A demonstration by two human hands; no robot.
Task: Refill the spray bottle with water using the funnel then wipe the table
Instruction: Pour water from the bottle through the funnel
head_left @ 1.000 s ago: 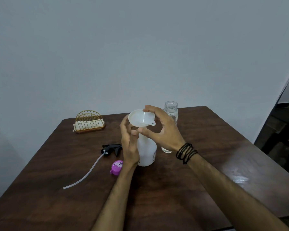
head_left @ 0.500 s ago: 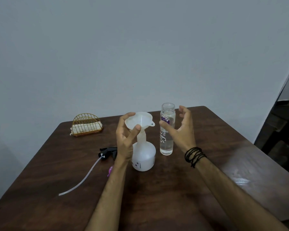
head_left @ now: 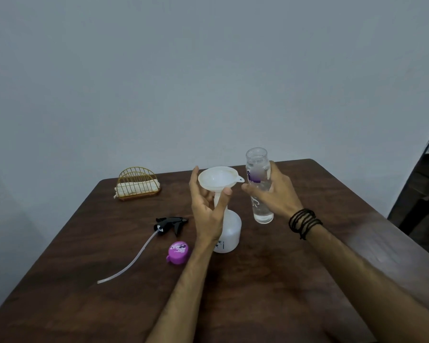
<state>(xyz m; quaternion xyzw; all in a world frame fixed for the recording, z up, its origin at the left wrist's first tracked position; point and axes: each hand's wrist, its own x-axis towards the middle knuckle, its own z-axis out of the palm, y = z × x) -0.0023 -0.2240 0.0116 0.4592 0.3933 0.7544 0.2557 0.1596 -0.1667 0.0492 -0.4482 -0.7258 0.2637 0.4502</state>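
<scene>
Clearly the setup is arranged for pouring: the funnel (head_left: pixel 218 179) sits with its stem down in the neck of the white spray bottle (head_left: pixel 228 231), which stands upright on the tabletop (head_left: pixel 270 280), so water can go in without spilling. The left hand (head_left: pixel 207 209) steadies it, thumb and fingers cupped loosely under and around the funnel's bowl and stem, a half-open grip that touches rather than clamps. The right hand (head_left: pixel 274 194) is wrapped around the clear water bottle (head_left: pixel 259 189), which is uncapped, upright and just beside the funnel; the fingers curl round its middle, though whether its base rests on the tabletop or is just lifted I cannot tell. Set aside to the left lie the black trigger head (head_left: pixel 171 225) with its dip tube (head_left: pixel 126 262) and the purple cap (head_left: pixel 178 252), both out of the pouring path. At the far edge a wire holder (head_left: pixel 138 183) keeps a folded cloth (head_left: pixel 135 188), likely meant for wiping afterward.
</scene>
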